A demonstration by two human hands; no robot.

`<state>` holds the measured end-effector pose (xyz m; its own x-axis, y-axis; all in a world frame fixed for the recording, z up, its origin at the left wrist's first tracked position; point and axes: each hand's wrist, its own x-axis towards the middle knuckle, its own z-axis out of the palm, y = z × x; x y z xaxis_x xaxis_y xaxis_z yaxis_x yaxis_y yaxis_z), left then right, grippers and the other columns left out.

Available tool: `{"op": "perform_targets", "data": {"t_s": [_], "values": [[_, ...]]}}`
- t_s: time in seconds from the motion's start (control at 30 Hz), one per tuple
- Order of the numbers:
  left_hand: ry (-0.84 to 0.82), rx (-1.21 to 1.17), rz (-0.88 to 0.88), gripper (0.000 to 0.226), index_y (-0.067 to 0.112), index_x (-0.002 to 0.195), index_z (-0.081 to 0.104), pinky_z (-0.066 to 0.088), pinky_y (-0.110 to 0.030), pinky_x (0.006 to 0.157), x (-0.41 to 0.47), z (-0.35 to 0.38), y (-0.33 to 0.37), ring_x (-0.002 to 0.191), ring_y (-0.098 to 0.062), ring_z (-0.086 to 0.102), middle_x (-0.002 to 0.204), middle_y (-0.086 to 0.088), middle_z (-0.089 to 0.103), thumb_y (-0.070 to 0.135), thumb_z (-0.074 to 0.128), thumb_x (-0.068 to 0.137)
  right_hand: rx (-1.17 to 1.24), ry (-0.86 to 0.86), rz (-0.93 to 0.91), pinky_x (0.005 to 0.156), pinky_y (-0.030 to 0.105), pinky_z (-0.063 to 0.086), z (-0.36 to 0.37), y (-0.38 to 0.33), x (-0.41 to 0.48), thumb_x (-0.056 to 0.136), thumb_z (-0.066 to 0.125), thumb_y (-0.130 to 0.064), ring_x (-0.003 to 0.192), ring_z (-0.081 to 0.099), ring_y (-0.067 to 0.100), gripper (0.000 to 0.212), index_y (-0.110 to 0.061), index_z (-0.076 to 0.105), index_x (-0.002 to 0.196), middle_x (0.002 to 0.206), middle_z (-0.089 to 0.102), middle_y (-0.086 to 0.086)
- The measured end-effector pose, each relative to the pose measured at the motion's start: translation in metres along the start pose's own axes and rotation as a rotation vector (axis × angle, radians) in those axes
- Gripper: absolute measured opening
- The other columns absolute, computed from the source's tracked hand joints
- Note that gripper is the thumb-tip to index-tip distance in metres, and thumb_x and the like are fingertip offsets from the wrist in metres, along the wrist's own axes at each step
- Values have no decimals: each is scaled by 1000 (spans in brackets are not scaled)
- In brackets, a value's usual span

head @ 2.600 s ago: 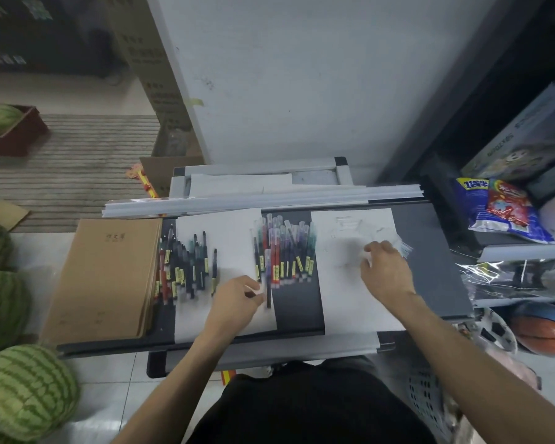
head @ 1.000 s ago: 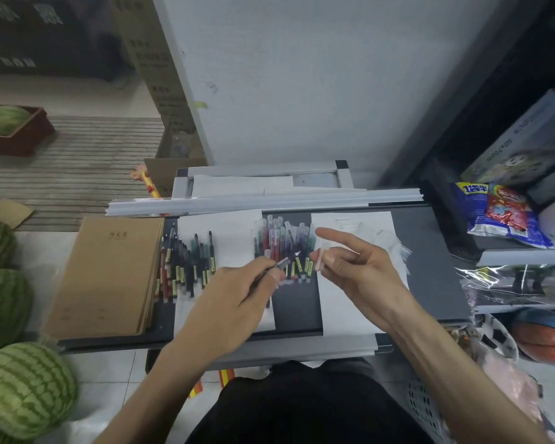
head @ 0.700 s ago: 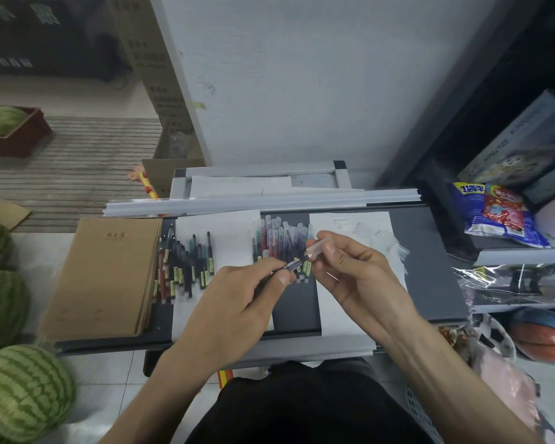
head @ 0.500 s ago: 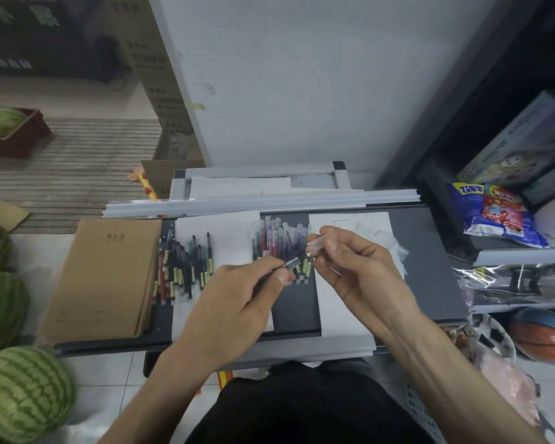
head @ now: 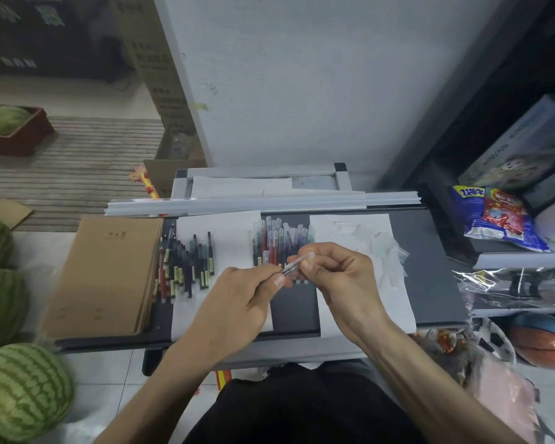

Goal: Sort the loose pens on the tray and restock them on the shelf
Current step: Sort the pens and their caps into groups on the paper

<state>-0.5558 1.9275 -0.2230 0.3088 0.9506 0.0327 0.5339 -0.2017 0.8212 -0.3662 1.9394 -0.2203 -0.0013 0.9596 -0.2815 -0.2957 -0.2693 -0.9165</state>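
Pens lie in two batches on the flat, dark grey tray (head: 430, 277). The uncapped batch (head: 186, 264), slim dark barrels with small yellow labels, sits toward the left edge. The capped batch (head: 281, 240), red, blue and dark barrels under clear tops, sits by the middle of the far edge.

One more pen (head: 285, 271) is held above the tray's middle, between both hands. The left hand (head: 237, 302) has its fingers curled in, and its thumb and forefinger pinch the dark barrel. The right hand (head: 343, 277) is also curled, its thumb and forefinger pinching a clear plastic cap (head: 300, 261) at the pen's tip. Whether the cap is fully seated cannot be told.

Two smooth white paper sheets lie under the work. The left sheet (head: 225, 225) carries the uncapped batch. The right sheet (head: 398, 315) bears a loose heap of transparent caps (head: 382, 251) near the far right corner.

A stack of matt brown kraft notebooks (head: 109, 277) covers the tray's left end, its edges overhanging. Long pale plastic strips (head: 263, 203) run along the far edge.

On the tiled floor to the left are round, striped green watermelons (head: 23, 389). To the right, a glossy blue and red snack bag (head: 494, 219) rests on a shelf ledge. An orange basketball (head: 542, 341) sits lower down.
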Motion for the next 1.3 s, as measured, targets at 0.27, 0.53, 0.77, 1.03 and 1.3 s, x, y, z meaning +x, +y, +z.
{"op": "perform_targets", "data": {"t_s": [0.27, 0.53, 0.77, 1.03, 1.3], "values": [[-68, -15, -93, 33, 28, 77, 58, 38, -38, 59, 8, 16, -5, 58, -21, 47, 62, -2, 51, 28, 49, 109, -49, -36, 66, 85, 39, 59, -13, 13, 16, 95, 66, 3, 83, 73, 32, 14, 1, 71, 107, 99, 76, 24], [-177, -25, -294, 39, 19, 67, 56, 41, -24, 58, 18, 54, -45, 58, -12, 50, 63, 2, 52, 30, 60, 103, -267, 4, 109, 90, 35, 60, -31, 51, 31, 95, 73, -6, 96, 76, 24, 25, -9, 72, 119, 92, 79, 12], [-40, 83, -570, 19, 17, 100, 70, 60, -40, 83, 29, 71, -89, 76, -20, 73, 92, -1, 75, 34, 75, 94, -828, 35, 175, 90, 24, 54, -72, 85, 47, 96, 70, -29, 93, 70, 4, 23, -26, 73, 119, 105, 74, -13], [8, 256, -552, 22, 4, 88, 67, 59, -41, 71, 55, 79, -102, 72, -24, 68, 79, -12, 71, 23, 77, 92, -1465, 261, 96, 85, 40, 53, -146, 69, 68, 97, 59, -23, 108, 65, 29, 34, -16, 63, 130, 127, 65, 4], [19, 262, -587, 27, 16, 88, 55, 57, -42, 67, 56, 86, -111, 72, -25, 64, 79, -4, 63, 27, 79, 89, -1587, 309, 266, 84, 48, 55, -178, 66, 80, 96, 65, -27, 108, 63, 44, 44, -10, 49, 133, 132, 50, 18]]}}
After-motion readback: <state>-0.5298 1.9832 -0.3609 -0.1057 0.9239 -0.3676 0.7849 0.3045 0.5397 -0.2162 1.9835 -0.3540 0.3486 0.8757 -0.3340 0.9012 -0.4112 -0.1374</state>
